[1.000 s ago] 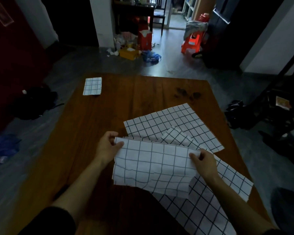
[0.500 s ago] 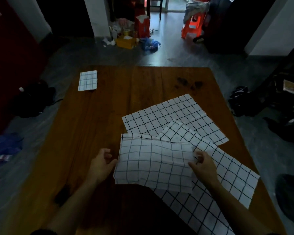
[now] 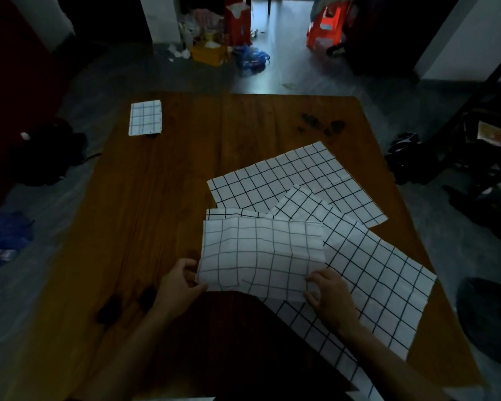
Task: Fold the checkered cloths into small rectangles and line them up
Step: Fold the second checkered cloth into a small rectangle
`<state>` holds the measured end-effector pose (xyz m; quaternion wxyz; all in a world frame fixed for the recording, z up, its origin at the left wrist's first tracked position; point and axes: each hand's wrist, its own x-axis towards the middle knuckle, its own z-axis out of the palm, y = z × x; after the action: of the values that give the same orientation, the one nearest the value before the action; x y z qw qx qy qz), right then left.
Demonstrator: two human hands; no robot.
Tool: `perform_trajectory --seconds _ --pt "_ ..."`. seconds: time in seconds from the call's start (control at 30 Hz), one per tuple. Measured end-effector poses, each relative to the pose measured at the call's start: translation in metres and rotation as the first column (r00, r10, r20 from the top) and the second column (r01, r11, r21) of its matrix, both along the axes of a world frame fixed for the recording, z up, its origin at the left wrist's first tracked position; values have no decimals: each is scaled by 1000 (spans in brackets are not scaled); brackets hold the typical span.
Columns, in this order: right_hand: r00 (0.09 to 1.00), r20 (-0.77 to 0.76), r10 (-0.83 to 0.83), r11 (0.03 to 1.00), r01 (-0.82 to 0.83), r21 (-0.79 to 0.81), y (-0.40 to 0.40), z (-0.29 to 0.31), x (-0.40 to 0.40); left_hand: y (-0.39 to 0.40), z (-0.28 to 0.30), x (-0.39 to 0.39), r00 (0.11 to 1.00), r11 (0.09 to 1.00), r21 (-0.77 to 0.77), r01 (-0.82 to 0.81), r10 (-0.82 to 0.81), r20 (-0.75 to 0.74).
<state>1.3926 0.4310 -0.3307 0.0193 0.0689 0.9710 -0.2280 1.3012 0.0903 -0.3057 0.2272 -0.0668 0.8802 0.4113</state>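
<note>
Right now the half-folded cloth (image 3: 261,256) lies near the front of the counter (image 3: 162,227), doubled over once into a wide rectangle, its far edge not quite matching the layer under it. The left hand (image 3: 180,287) pinches its near left corner, fingers closed on the fabric; the right hand (image 3: 329,296) has its fingers clamped on the near right corner. It partly overlaps a second, unfolded cloth (image 3: 373,279) that runs off toward the right front edge, and a third unfolded cloth (image 3: 295,180) lies flat just behind.

By my reckoning the task is early: only one small folded rectangle (image 3: 145,117) sits finished, well apart at the far left corner. The held piece likely needs more folds before joining it, and two cloths are untouched.

Compared with half a second ago, the left hand, then open beside the cloth's left edge, has taken hold of the corner, and the right hand has slid from the right edge down to the near corner, so both now grip the front edge
</note>
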Motion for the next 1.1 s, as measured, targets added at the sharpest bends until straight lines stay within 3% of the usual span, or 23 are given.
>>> perform_trajectory --seconds 0.3,0.53,0.6,0.7,0.8,0.93,1.0,1.1 --pt "999 33 0 993 -4 116 -10 -1 4 -7 4 -2 997 998 -56 -3 -1 -74" --pt "999 34 4 990 -9 138 -5 3 6 -20 10 -16 1000 998 -57 19 -20 -13" --pt "999 34 7 989 -12 148 -4 4 7 -21 13 -15 1000 990 -139 21 -23 -7" --pt "1000 25 18 988 -22 155 -6 5 9 -22 10 -8 981 920 -391 26 -99 -168" --pt "998 6 57 987 -57 153 -11 5 11 -12 5 6 901 870 -473 137 -308 -306" --pt "995 1 95 990 -95 101 -25 6 12 10 -1 21 761 784 -542 303 -541 -357" --pt "985 -14 172 980 -170 99 -34 7 12 21 -5 28 651 744 -545 387 -639 -411" --pt "951 -12 309 944 -305 127 -41 3 12 32 -22 38 443 592 -635 497 -802 -401"
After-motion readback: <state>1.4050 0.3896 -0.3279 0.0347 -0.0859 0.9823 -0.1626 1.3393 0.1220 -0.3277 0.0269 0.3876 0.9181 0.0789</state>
